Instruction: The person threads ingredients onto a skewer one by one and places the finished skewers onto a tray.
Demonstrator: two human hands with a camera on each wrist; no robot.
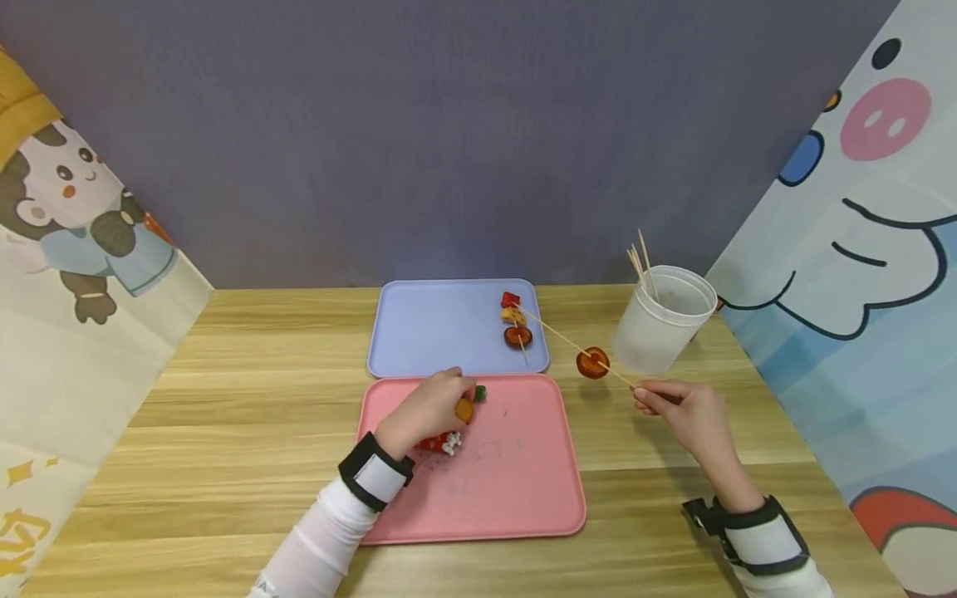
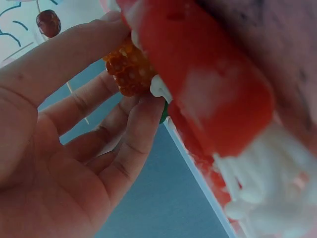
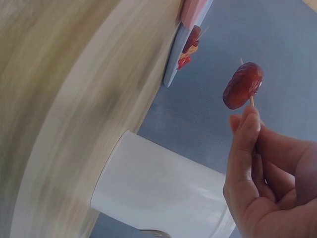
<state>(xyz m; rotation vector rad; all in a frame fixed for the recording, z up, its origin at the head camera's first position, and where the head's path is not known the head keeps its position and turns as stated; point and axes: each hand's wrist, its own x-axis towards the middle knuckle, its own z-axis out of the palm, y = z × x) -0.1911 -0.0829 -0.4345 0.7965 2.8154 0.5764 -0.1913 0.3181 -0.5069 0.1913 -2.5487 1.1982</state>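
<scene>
1. Pink tray: beneath the left hand, whose grip pinches an orange piece.
2. Skewer: one end pinched by the right hand, right of the tray; likely light, snappable.
3. Orange piece: over the tray, probably light; hold its sides.

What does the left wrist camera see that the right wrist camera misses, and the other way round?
Only the left wrist view shows the left hand, pinching an orange bumpy piece, and a red roll with white stems. Only the right wrist view shows the right hand, the white tub and the loaded skewer. Both show the brown piece threaded on the held stick.
</scene>
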